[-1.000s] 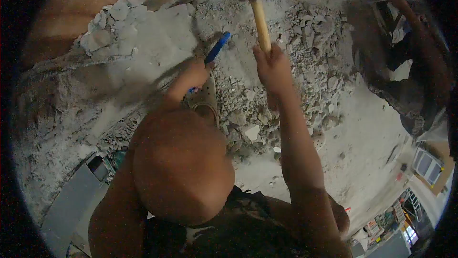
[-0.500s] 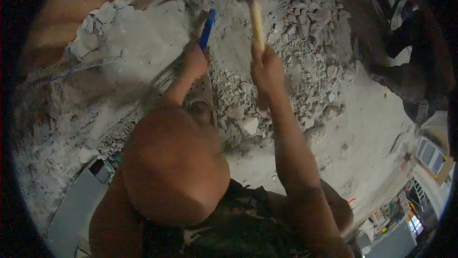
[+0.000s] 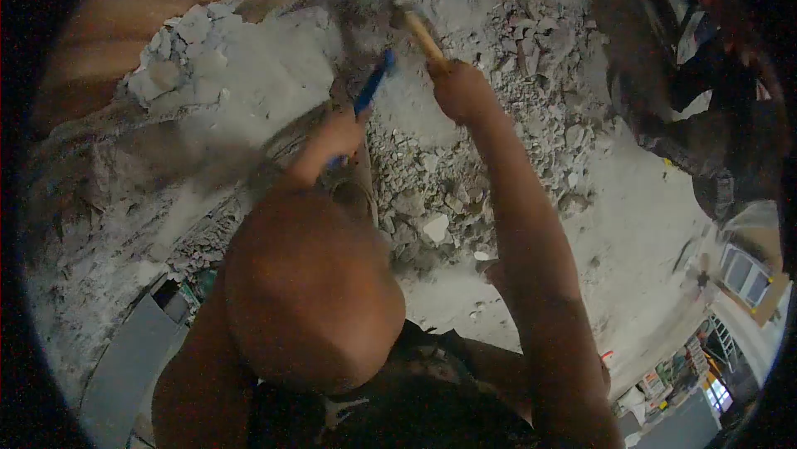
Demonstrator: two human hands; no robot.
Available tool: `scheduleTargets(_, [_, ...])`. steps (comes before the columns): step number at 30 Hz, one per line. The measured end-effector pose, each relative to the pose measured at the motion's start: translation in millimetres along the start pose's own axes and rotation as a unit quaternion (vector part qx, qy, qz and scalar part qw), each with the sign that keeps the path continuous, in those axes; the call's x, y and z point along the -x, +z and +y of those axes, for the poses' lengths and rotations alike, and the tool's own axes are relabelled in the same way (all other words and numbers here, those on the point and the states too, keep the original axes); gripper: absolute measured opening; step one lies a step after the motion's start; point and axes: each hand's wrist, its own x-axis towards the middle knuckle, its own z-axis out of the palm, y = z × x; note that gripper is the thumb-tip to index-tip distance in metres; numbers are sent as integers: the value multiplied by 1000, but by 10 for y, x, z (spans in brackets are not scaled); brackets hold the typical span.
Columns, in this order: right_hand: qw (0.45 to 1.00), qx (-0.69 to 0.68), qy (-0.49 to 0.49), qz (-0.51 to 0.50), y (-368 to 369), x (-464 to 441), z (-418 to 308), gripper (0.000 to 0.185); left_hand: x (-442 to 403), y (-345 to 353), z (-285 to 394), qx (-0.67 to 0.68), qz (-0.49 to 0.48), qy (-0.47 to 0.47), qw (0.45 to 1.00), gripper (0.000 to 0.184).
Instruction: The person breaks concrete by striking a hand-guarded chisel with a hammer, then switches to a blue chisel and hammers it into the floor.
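My left hand (image 3: 339, 135) is closed round a blue chisel (image 3: 374, 82). It slants up and to the right, and a bit of blue also shows below the fist. My right hand (image 3: 466, 94) grips the pale wooden handle of a hammer (image 3: 425, 36). The hammer's head is blurred and sits beyond the chisel's upper end; I cannot tell whether they touch. Under both hands lies broken rubble (image 3: 432, 175) of grey chips and lumps. A shoe (image 3: 353, 196) shows partly beneath my left forearm.
A pale slab of plaster or concrete (image 3: 274, 55) lies left of the hands, with brown boards (image 3: 124, 26) beyond it. Dark objects (image 3: 706, 92) crowd the right side. A grey panel (image 3: 129, 366) is at lower left, and a ladder (image 3: 724, 339) stands far right.
The hammer has swung left and tilted, its head now nearer the chisel. My left hand has come slightly lower, and the chisel leans further right. Both hands keep their holds.
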Motion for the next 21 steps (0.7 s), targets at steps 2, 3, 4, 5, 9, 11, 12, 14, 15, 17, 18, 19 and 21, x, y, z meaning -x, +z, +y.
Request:
scheduleTargets(2, [976, -124, 171, 47, 159, 254, 52, 55, 316, 13, -58, -33, -39, 48, 998, 53])
scheduleTargets(3, [977, -125, 165, 50, 131, 353, 39, 55, 430, -48, -34, -44, -49, 64, 996, 52])
scheduleTargets(4, [970, -119, 208, 46, -14, 513, -105, 46, 534, -296, 154, 6, -128, 20, 992, 49])
scheduleTargets(5, [959, -113, 256, 38, -68, 663, -204, 39, 564, -302, 159, 32, -173, -3, 984, 48])
scheduleTargets(9, [947, -127, 293, 12, 182, 923, -165, 47, 222, 24, -152, 53, 8, 24, 998, 43])
scheduleTargets(11, [883, -251, 392, 56, 769, 1022, 110, 53, -65, 102, -249, 10, 105, 29, 994, 45])
scheduleTargets(12, [901, -199, 384, 45, 856, 1065, 117, 54, -186, 183, -311, 9, 105, 31, 994, 45])
scheduleTargets(14, [901, -209, 377, 44, 935, 1122, 44, 55, -241, 226, -294, -122, 100, 64, 985, 47])
scheduleTargets(15, [901, -219, 371, 46, 958, 1162, 27, 56, -244, 243, -296, -123, 98, 64, 985, 47])
scheduleTargets(17, [892, -237, 382, 56, 953, 1217, 23, 56, 16, -153, 123, 50, -62, -73, 994, 48])
scheduleTargets(18, [883, -253, 390, 64, 941, 1233, 23, 57, 178, -289, 215, 50, -62, -72, 994, 48])
scheduleTargets(19, [883, -253, 389, 66, 938, 1264, 75, 57, 361, -404, 291, -10, -171, -19, 985, 48])
scheduleTargets(21, [916, -245, 307, 84, 980, 1316, 224, 56, 539, -489, 331, -72, -272, 30, 959, 48])
